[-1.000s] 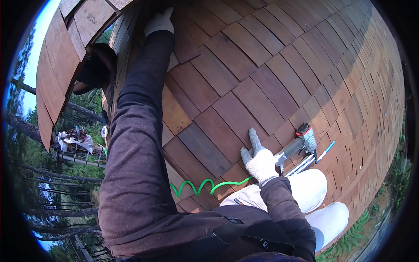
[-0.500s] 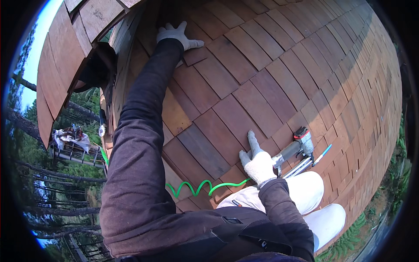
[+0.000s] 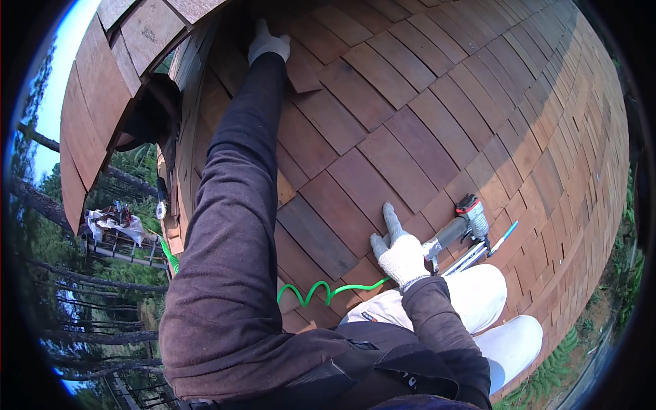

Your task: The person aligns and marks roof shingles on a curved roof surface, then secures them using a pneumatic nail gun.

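A: Beginning from the nail gun [image 3: 459,229], what to see farthest to the left?

B: Far left and above, an overhanging shingled edge [image 3: 99,96]. Far left, about level with the gun, a white sheet [image 3: 116,225] hung on a railed frame [image 3: 126,255].

A: And next, going right?

B: High up and left of the nail gun, at the end of a long dark sleeve [image 3: 236,184], the left hand [image 3: 268,48], in white glove. One finger stretched forward; cannot tell if closed on something, because of the hidden palm.

A: Anything near that glove?

B: Just beside it, also above and left of the gun, a crooked shingle [image 3: 301,70], at an angle to its neighbours. Then, below and left of the gun, a coiled green hose [image 3: 320,292].

A: And the right hand [image 3: 402,260]?

B: Immediately left of the nail gun, gloved too, with fingers apart, laid on the shingled surface [image 3: 420,167]. Touching the gun or not? Cannot tell.

A: Then below the gun, and more to the right?

B: Just below, white trousers [image 3: 482,294] with bent knees; farther right and lower, green ferns [image 3: 550,365].
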Demonstrator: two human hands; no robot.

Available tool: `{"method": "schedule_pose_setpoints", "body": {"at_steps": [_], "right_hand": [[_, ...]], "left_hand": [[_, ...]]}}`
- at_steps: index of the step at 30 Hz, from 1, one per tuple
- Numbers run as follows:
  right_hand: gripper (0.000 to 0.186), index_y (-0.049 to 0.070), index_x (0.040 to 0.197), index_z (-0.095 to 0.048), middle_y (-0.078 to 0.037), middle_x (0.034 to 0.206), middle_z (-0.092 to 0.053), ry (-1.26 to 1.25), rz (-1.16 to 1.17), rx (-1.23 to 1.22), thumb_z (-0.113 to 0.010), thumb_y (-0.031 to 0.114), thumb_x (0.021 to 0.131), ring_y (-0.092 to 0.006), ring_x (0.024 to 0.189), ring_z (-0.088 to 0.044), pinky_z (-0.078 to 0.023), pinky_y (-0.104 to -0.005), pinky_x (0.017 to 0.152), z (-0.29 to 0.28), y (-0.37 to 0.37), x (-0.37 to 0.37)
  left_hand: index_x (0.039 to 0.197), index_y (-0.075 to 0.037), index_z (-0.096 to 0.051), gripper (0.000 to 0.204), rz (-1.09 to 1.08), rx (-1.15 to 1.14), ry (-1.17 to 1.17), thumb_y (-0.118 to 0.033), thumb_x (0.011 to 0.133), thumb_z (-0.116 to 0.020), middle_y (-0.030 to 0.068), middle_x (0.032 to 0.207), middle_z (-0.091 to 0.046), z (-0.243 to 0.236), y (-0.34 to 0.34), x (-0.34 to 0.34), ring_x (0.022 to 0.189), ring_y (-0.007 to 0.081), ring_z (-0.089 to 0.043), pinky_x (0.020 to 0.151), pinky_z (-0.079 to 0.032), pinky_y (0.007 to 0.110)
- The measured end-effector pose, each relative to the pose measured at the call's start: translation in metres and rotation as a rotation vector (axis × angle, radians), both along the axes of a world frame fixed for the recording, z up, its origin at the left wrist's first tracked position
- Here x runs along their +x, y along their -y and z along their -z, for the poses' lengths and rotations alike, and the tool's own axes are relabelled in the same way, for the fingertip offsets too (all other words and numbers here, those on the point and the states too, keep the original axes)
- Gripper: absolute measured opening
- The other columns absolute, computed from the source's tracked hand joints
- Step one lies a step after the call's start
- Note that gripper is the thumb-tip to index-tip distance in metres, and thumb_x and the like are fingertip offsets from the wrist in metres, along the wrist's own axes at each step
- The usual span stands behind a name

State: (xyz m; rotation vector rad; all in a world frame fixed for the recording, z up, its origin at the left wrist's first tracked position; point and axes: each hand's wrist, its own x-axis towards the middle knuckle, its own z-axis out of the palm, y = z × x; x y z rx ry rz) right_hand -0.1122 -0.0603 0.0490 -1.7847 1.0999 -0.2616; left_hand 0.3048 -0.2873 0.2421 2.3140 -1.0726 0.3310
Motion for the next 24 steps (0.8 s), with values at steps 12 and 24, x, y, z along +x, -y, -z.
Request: {"method": "schedule_pose_setpoints", "body": {"at_steps": [12,24], "right_hand": [[0.083,0.016,0.166,-0.027,-0.021,0.100,-0.077,-0.019,0.004,0.041,-0.067,0.030,0.095,-0.0408,0.093,-0.075,-0.058,-0.0458,0.086,0.001,0.006,0.000],[0.084,0.017,0.167,-0.026,-0.020,0.094,-0.077,-0.032,0.006,0.054,-0.067,0.031,0.095,-0.0401,0.087,-0.075,-0.058,-0.0454,0.083,0.004,0.008,0.002]], "left_hand": [[0.158,-0.021,-0.047,0.065,-0.129,0.109,0.218,-0.047,0.099,-0.055,0.0168,0.157,-0.051,-0.021,0.000,0.098,0.145,0.0337,-0.050,0.119,-0.040,0.045],[0.161,-0.017,-0.041,0.075,-0.177,0.528,0.473,-0.057,0.099,-0.050,0.0208,0.163,-0.042,-0.028,0.026,0.134,0.150,0.0380,-0.041,0.123,-0.034,0.047]]}}
